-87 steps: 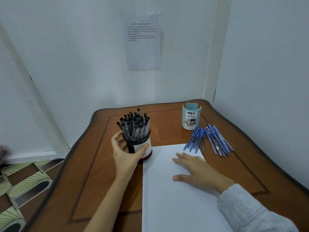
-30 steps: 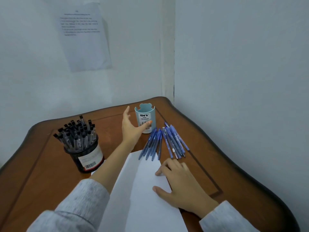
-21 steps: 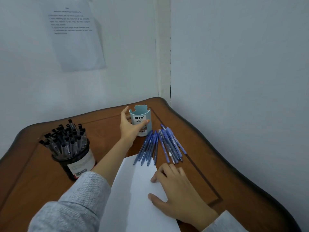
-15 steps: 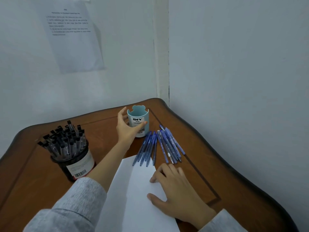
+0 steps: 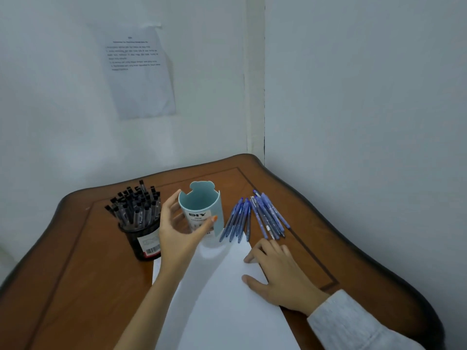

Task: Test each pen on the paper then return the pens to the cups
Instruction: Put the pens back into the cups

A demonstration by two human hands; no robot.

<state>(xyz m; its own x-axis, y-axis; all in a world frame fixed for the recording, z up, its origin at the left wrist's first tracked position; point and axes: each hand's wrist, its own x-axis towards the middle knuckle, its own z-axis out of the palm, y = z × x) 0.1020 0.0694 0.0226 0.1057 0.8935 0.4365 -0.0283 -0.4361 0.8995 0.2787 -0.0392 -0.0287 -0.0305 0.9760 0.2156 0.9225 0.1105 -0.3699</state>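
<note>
- Teal plastic cup (image 5: pixel 202 210), empty: my left hand (image 5: pixel 177 233) grips it, thumb across the label and fingers curled round the far wall. It is tilted, mouth toward me, near the middle of the tabletop (image 5: pixel 75 274), over the far edge of the paper (image 5: pixel 227 299). I cannot tell whether its base touches.
- Right hand (image 5: pixel 278 274): flat and relaxed, pressing the paper near its right edge, holding nothing.
- Blue pens (image 5: pixel 255 215): loose in a fan toward the far right corner of the tabletop, just right of the cup and just beyond my right fingertips.
- Black cup (image 5: pixel 141 238): upright and packed with black pens (image 5: pixel 134 205), toward the far left corner, just beside my left wrist.
- Hazard 1: set down half on the paper's edge, the light empty cup would probably rock or tip once pens drop in.
- Hazard 2: a leftward swing of my wrist could knock the black cup and spill its pens.
- Hazard 3: brushing the fan could roll pens toward the right edge.
</note>
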